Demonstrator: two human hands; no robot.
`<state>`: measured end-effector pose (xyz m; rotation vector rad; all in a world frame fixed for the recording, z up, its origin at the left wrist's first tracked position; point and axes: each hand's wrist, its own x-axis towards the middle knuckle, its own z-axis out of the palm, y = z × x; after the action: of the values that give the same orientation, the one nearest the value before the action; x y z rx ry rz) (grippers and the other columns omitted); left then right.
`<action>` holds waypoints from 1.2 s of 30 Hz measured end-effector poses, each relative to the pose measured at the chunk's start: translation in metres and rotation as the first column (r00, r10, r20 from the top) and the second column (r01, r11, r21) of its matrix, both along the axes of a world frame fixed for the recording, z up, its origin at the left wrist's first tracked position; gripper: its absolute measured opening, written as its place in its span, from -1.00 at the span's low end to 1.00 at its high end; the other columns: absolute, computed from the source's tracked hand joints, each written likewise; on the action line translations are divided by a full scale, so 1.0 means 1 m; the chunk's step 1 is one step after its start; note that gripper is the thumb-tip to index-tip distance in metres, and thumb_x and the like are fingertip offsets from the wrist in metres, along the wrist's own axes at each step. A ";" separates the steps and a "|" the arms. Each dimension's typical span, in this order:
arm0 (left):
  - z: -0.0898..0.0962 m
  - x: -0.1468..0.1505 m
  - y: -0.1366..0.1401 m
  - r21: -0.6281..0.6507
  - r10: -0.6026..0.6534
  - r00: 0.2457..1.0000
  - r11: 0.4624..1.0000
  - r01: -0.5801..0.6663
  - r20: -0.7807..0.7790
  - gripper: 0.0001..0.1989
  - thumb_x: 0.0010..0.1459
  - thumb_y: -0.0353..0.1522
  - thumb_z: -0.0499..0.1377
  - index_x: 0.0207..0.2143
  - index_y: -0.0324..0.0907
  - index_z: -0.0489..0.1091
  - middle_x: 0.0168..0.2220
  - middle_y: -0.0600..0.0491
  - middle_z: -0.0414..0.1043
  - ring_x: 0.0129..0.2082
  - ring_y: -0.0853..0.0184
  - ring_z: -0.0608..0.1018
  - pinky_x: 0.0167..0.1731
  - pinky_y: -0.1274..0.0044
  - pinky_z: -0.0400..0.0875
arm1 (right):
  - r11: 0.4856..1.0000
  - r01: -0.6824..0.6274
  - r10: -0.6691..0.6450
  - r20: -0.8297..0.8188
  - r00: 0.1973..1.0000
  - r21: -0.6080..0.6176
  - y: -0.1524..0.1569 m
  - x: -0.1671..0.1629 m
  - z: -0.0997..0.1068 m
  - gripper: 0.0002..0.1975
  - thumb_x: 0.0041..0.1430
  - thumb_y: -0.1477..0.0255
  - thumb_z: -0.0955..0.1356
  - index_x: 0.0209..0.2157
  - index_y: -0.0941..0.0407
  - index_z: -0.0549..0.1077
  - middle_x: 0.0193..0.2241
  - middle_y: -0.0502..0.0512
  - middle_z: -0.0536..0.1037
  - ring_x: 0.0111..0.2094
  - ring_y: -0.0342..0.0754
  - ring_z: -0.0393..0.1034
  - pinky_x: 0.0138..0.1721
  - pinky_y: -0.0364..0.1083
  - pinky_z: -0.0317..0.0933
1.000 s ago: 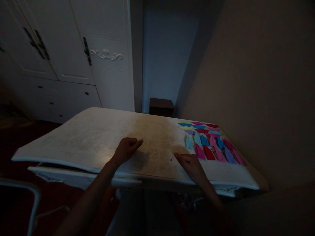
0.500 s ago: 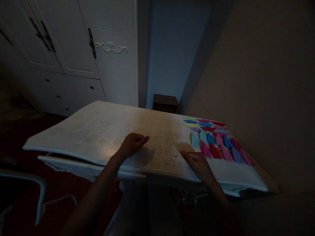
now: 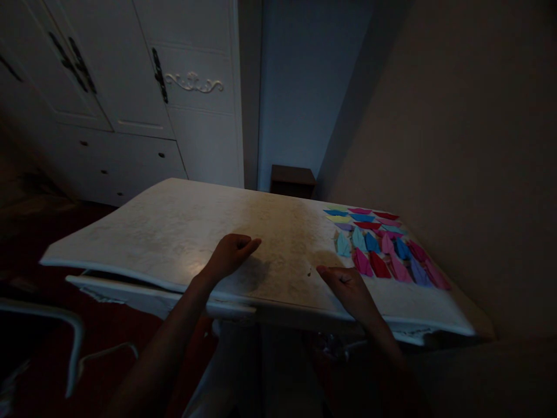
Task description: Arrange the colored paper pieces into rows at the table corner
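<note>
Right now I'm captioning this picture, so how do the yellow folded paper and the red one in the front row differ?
The yellow paper is pale, the red paper deeper in colour. The yellow paper lies lengthwise across the table; the red paper runs more front to back. The yellow paper sits farther from the wearer than the red paper. Both lie on the table.

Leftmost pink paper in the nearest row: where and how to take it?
Likely by the near end of the pink paper, pinched across its narrow width, right grip coming from the near side. It lies lengthwise toward the person, red paper close on its right, teal paper behind.
</note>
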<state>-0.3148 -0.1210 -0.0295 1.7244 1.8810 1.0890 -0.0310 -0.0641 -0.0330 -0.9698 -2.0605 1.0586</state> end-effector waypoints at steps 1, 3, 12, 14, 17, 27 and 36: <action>0.000 0.000 0.000 0.002 0.002 1.000 1.000 -0.002 -0.005 -0.47 0.15 -0.06 0.03 -0.71 -0.14 -0.06 -0.68 0.20 -0.13 -0.66 0.49 0.03 -0.61 0.55 -0.10 | 1.000 -0.001 0.001 0.001 1.000 0.002 0.000 0.000 0.000 -0.43 0.17 -0.02 0.23 -0.68 0.07 -0.03 -0.67 -0.11 -0.06 -0.62 -0.23 -0.15 -0.61 -0.15 -0.23; -0.001 0.000 0.001 0.011 0.008 1.000 1.000 -0.008 -0.021 -0.48 0.16 -0.06 0.02 -0.71 -0.14 -0.06 -0.68 0.20 -0.13 -0.66 0.49 0.04 -0.61 0.54 -0.10 | 1.000 -0.002 0.002 0.009 1.000 0.005 0.000 0.001 0.001 -0.42 0.17 -0.04 0.22 -0.68 0.06 -0.02 -0.67 -0.11 -0.07 -0.63 -0.23 -0.16 -0.61 -0.15 -0.24; 0.001 0.001 0.001 0.086 0.061 0.995 0.995 -0.054 -0.082 -0.51 0.16 -0.11 0.05 -0.70 -0.14 0.00 -0.67 0.19 -0.05 -0.63 0.46 0.12 -0.58 0.55 -0.04 | 1.000 0.010 -0.010 0.004 1.000 -0.021 0.000 0.003 -0.001 -0.39 0.15 -0.09 0.21 -0.68 0.06 -0.02 -0.68 -0.12 -0.07 -0.64 -0.23 -0.17 -0.61 -0.15 -0.26; 0.001 0.002 0.000 0.091 0.071 0.994 0.994 -0.063 -0.082 -0.52 0.16 -0.11 0.05 -0.69 -0.14 0.01 -0.67 0.20 -0.05 -0.63 0.46 0.12 -0.58 0.55 -0.04 | 1.000 0.009 -0.009 0.002 1.000 -0.026 0.000 0.003 -0.001 -0.39 0.15 -0.10 0.21 -0.68 0.06 -0.02 -0.68 -0.12 -0.07 -0.64 -0.23 -0.17 -0.61 -0.14 -0.27; 0.002 0.003 0.000 0.092 0.077 0.994 0.993 -0.070 -0.074 -0.53 0.16 -0.12 0.05 -0.69 -0.14 0.01 -0.67 0.20 -0.04 -0.63 0.46 0.12 -0.57 0.55 -0.03 | 0.999 0.004 -0.004 -0.003 1.000 -0.038 0.000 0.003 -0.001 -0.39 0.16 -0.09 0.21 -0.68 0.06 -0.01 -0.69 -0.12 -0.06 -0.64 -0.23 -0.17 -0.61 -0.14 -0.27; 0.001 0.002 0.000 0.095 0.079 0.994 0.993 -0.071 -0.075 -0.52 0.15 -0.11 0.06 -0.69 -0.15 0.03 -0.67 0.20 -0.02 -0.62 0.46 0.13 -0.57 0.56 -0.03 | 0.999 0.035 -0.035 -0.007 0.999 0.019 -0.001 0.002 0.000 -0.42 0.18 -0.04 0.22 -0.68 0.09 0.06 -0.67 -0.10 0.00 -0.61 -0.21 -0.07 -0.59 -0.16 -0.15; 0.000 0.002 0.000 0.099 0.075 0.994 0.993 -0.066 -0.084 -0.52 0.16 -0.12 0.06 -0.69 -0.15 0.01 -0.66 0.21 -0.04 -0.62 0.46 0.12 -0.56 0.55 -0.02 | 0.999 0.041 -0.041 -0.007 0.999 0.023 -0.002 0.003 -0.001 -0.45 0.21 0.02 0.23 -0.69 0.09 0.15 -0.70 -0.09 0.11 -0.62 -0.18 0.04 -0.56 -0.16 -0.06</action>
<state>-0.3128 -0.1206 -0.0298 1.7977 1.9865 1.1659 -0.0277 -0.0663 -0.0345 -0.9918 -2.0346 1.0136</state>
